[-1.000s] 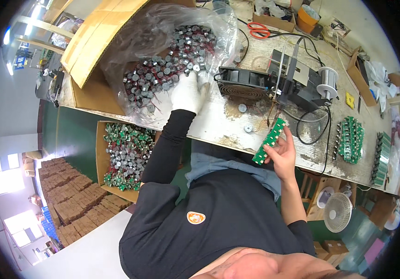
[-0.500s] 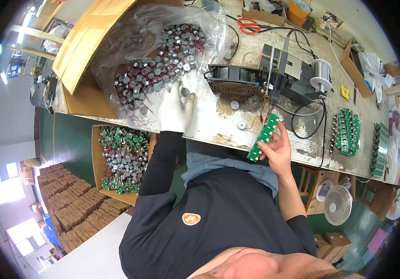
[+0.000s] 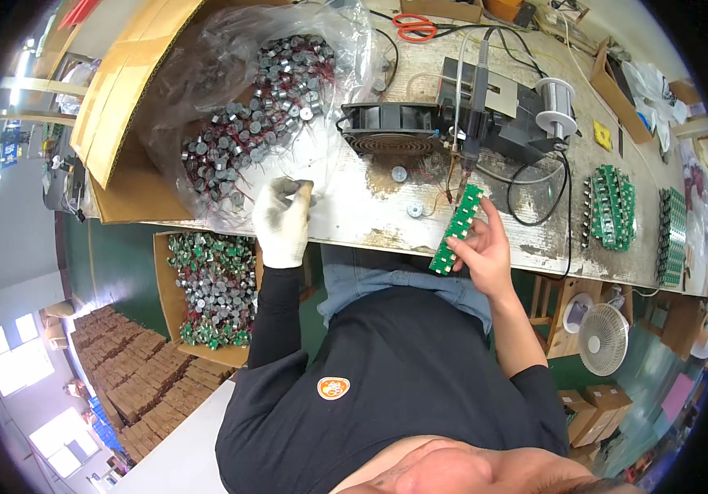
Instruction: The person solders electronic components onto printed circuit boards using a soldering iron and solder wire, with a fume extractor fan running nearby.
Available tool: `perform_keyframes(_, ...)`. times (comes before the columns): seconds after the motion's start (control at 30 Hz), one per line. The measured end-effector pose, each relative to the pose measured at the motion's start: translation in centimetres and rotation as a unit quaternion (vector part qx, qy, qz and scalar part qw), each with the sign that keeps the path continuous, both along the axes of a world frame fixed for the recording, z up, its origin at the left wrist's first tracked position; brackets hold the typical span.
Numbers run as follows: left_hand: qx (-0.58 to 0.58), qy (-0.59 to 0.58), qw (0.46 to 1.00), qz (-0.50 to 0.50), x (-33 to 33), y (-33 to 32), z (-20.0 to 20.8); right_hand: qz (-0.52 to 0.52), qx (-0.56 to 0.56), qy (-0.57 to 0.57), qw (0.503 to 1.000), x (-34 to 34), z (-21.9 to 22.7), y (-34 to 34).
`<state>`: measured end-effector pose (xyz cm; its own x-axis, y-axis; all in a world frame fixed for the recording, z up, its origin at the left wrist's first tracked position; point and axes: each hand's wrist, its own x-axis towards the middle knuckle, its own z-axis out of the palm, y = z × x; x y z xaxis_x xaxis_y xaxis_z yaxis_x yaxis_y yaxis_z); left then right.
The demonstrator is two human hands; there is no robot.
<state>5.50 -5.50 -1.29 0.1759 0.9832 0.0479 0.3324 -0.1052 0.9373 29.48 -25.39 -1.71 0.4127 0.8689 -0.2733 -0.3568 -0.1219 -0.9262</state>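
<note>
- The bare right hand point(image 3: 487, 253) grips a green circuit board point(image 3: 456, 231) between thumb and fingers, tilted over the near edge of the tabletop point(image 3: 362, 224).
- The gloved left hand point(image 3: 281, 224) has its fingers curled toward the thumb; whether it pinches a small part, I cannot quite tell.
- Two round grey parts point(image 3: 415, 211) lie apart on the tabletop, between the hands and the black fan point(image 3: 391, 132).
- Beyond the left hand, a clear plastic bag point(image 3: 222, 62) holds a heap of similar parts with red wires.
- Behind the fan lie red-handled scissors point(image 3: 407, 30).
</note>
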Motion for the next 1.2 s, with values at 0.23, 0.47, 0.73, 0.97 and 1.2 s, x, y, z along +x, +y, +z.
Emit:
perform_keyframes(0.23,-0.114,-0.158,0.981,-0.021,2.5,-2.4,1.6,0.006,0.012,0.007,1.0,0.2,-0.3,-0.4)
perform_keyframes(0.47,-0.189,-0.136,0.967,-0.107,5.3,-6.0,1.5,0.017,-0.011,0.013,1.0,0.4,-0.4,-0.9)
perform_keyframes(0.73,-0.192,-0.042,0.961,-0.194,9.0,-9.0,0.8,0.019,-0.015,0.04,0.999,0.4,0.1,-0.7)
perform_keyframes(0.97,-0.106,-0.014,0.959,-0.263,10.3,-9.0,0.3,0.038,-0.014,0.03,0.999,0.4,0.2,-1.1)
perform_keyframes(1.2,-0.281,-0.079,0.927,-0.234,11.2,-8.7,1.2,0.044,0.015,0.027,0.999,0.4,0.1,-1.4)
